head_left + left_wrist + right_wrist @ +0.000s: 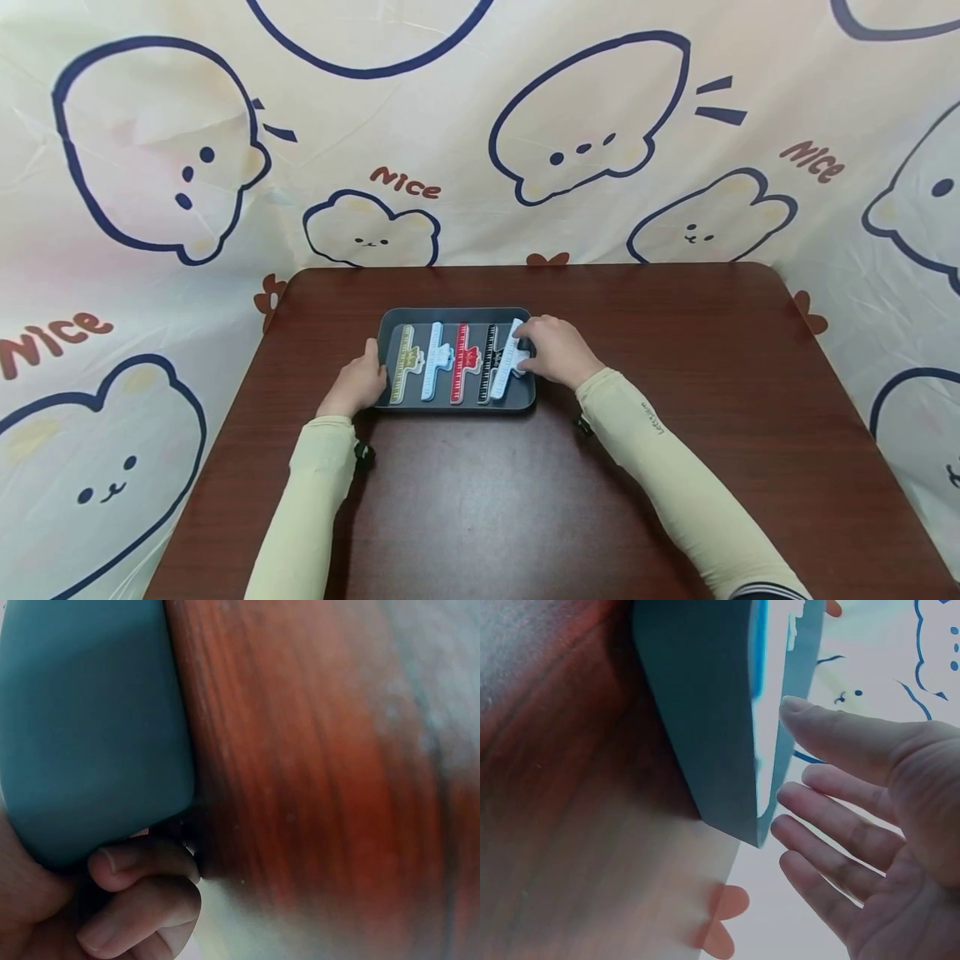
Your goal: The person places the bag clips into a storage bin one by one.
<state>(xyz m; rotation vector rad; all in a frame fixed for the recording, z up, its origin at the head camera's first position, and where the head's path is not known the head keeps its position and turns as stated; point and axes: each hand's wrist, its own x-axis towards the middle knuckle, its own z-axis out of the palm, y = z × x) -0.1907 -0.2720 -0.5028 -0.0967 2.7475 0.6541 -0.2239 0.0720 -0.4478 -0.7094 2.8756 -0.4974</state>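
Observation:
A dark grey tray [457, 408] on the table holds a row of ruler-like clips. From left to right lie a yellow-green clip [402, 367], a light blue clip [431, 367], a red clip [459, 367], a black clip [487, 367] and a pale blue clip [506, 367]. This last one is tilted and lies close against the black clip. My left hand [360, 382] grips the tray's left end, its fingers curled at the underside in the left wrist view. At the right end, my right hand [562, 350] has relaxed, spread fingers, thumb and fingertips right by the pale blue clip and tray rim.
The brown wooden table [675, 350] extends around the tray on all sides. Behind and beside it hangs a pale curtain [465, 125] with cartoon bear drawings.

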